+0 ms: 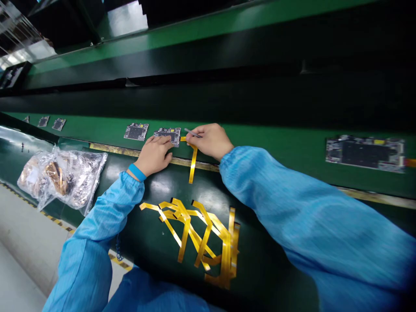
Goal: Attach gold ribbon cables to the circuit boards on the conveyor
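Note:
A dark circuit board (175, 134) lies on the green belt, under the fingers of my left hand (154, 153). These fingers lie spread over its left and front part, with the thumb apart. A slim grey pen-like tool (192, 133) is held in my right hand (212, 141), its near end hidden in the grip. The same hand's fingertips are closed at a yellow ribbon cable (193, 167), right beside the board's right edge. This cable's long tail hangs toward me over the belt's edge. Whether its end is seated in the connector, I cannot tell.
Several loose ribbon cables (203, 234) lie piled on the green bench before me. A clear plastic bag (65, 177) sits at left. Along the belt are another board (136, 131), smaller-looking boards farther left, and a board (365, 153) with a cable at right.

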A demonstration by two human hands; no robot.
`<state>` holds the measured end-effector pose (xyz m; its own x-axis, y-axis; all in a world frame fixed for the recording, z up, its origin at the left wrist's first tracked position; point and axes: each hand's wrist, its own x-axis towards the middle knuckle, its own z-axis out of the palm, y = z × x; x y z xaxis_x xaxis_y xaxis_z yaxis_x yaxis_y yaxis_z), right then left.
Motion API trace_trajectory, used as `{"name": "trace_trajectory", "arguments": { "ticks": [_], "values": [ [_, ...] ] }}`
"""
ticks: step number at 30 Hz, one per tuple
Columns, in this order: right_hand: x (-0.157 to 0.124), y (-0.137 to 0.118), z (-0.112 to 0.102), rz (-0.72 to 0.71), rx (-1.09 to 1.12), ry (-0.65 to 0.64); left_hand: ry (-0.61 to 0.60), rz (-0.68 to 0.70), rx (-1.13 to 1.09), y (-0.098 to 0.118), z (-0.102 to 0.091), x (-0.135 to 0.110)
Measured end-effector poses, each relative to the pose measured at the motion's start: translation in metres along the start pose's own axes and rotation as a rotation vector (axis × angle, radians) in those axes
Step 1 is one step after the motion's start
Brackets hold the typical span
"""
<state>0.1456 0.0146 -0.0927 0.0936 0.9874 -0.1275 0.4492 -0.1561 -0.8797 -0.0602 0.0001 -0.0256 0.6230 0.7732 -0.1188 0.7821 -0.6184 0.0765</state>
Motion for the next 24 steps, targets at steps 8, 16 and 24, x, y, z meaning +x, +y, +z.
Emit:
{"name": "trace_trajectory", "arguments": {
  "ticks": [8, 16, 24],
  "values": [
    [0.0004, 0.0033, 0.0012, 0.007, -0.002, 0.006, -0.013, 0.017, 0.020, 0.0023, -0.0001, 0.0003],
    [-0.0029, -0.0027, -0.0025, 0.043, -0.071, 0.024, -0.003, 0.041, 0.033, 0.0021, 0.0025, 0.0006],
    [-0.0029, -0.0010, -0.0077, 0.045, -0.058, -0.025, -0.013, 0.068, 0.065, 0.0035, 0.0015, 0.0014]
  ]
}}
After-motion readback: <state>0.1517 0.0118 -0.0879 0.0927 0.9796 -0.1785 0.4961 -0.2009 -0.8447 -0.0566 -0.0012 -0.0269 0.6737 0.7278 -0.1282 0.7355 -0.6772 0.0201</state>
